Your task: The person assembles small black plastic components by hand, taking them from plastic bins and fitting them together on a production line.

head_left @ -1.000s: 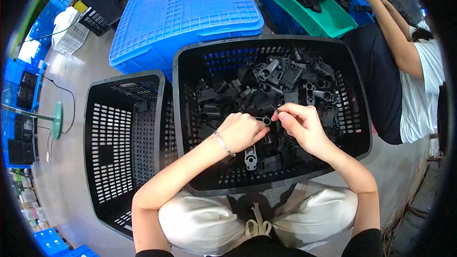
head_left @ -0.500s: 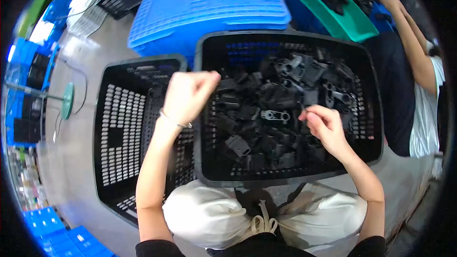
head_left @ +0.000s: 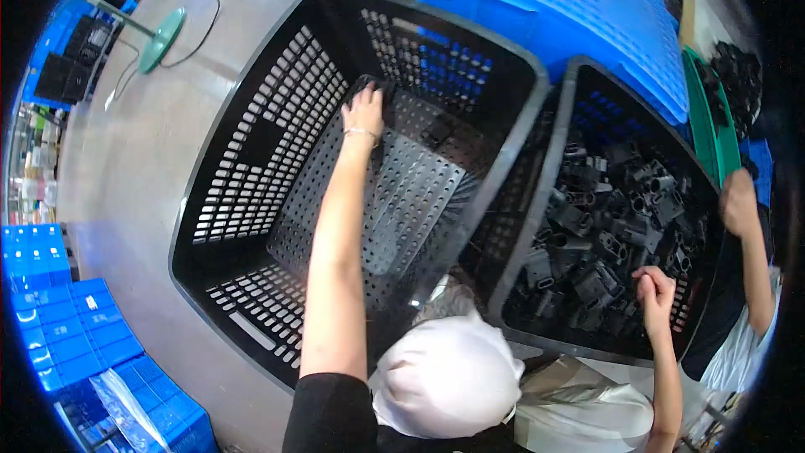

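Note:
My left hand (head_left: 363,116) reaches deep into the large black basket (head_left: 189,201) on the left. Its fingers bend over a dark plastic part (head_left: 366,82) in the far corner; the grip is partly hidden. Another flat black part (head_left: 438,129) lies on the perforated bottom of that basket. Over the near right side of the second black basket (head_left: 563,130) is my right hand (head_left: 656,288), fingers curled closed; whatever they hold, if anything, cannot be made out. Beneath it, many black and grey moulded parts (head_left: 594,285) are heaped loosely.
Blue lidded crates (head_left: 562,0) stand behind the baskets. At the right, a co-worker's hand (head_left: 738,201) is near a green tray (head_left: 713,122) with black pieces. More blue boxes (head_left: 75,327) are stacked at the left, and a stand with a round green base (head_left: 162,40) is farther back.
My view has swung left. My left hand has moved from beside the heaped parts down into the left basket. My right hand has drawn back toward the near right rim, still closed.

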A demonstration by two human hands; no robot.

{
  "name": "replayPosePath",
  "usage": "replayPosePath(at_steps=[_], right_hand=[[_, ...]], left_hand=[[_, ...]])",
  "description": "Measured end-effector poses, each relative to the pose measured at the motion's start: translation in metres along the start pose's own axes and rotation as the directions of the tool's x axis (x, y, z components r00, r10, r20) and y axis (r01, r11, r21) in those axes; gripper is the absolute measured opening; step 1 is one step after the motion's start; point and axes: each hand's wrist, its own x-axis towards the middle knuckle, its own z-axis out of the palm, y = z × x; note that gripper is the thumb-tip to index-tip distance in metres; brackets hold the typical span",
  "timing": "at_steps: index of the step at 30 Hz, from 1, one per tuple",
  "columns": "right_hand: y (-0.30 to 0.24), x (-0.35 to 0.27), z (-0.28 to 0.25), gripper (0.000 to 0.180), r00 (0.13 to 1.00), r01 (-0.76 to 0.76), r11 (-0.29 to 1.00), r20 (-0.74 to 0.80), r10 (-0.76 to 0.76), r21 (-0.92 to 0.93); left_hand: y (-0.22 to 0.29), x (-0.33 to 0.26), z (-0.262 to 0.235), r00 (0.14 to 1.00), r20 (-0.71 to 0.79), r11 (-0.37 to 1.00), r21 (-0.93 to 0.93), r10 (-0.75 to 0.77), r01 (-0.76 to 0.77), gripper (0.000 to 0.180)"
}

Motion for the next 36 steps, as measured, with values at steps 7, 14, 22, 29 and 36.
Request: replayPosePath(at_steps=[7, 14, 22, 29, 36], right_hand=[[-0.033, 0.023, -0.003, 0.026, 1.0, -0.017, 0.985, 0.005, 0.018, -0.174], [-0.101, 0.069, 0.019, 0.02, 0.929, 0.366, 0.883, 0.174, -0.327, -0.294], [-0.144, 0.068, 0.015, 0.03, 0.936, 0.284, 0.956, 0.196, -0.293, 0.071], [-0.145, 0.033, -0.013, 0.02, 0.807, 0.59, 0.806, 0.052, -0.588, -0.048], [-0.091, 0.007, -0.081, 0.054, 0.804, 0.547, 0.83, -0.21, -0.557, -0.109]], left_hand=[[0.004, 0.026, 0.023, 0.999, 0.01, 0.978, 0.203, 0.043, -0.044, 0.047], [-0.025, 0.0, 0.007, 0.983, 0.113, 0.967, 0.228, -0.144, 0.116, 0.049], [0.063, -0.08, -0.119, 0.965, 0.23, -0.568, -0.815, -0.129, 0.118, 0.019], [0.225, -0.156, -0.265, 0.912, -0.115, -0.431, -0.9, 0.393, 0.073, 0.073], [0.348, -0.177, -0.309, 0.576, 0.154, 0.104, -0.987, 0.803, 0.119, 0.101]])
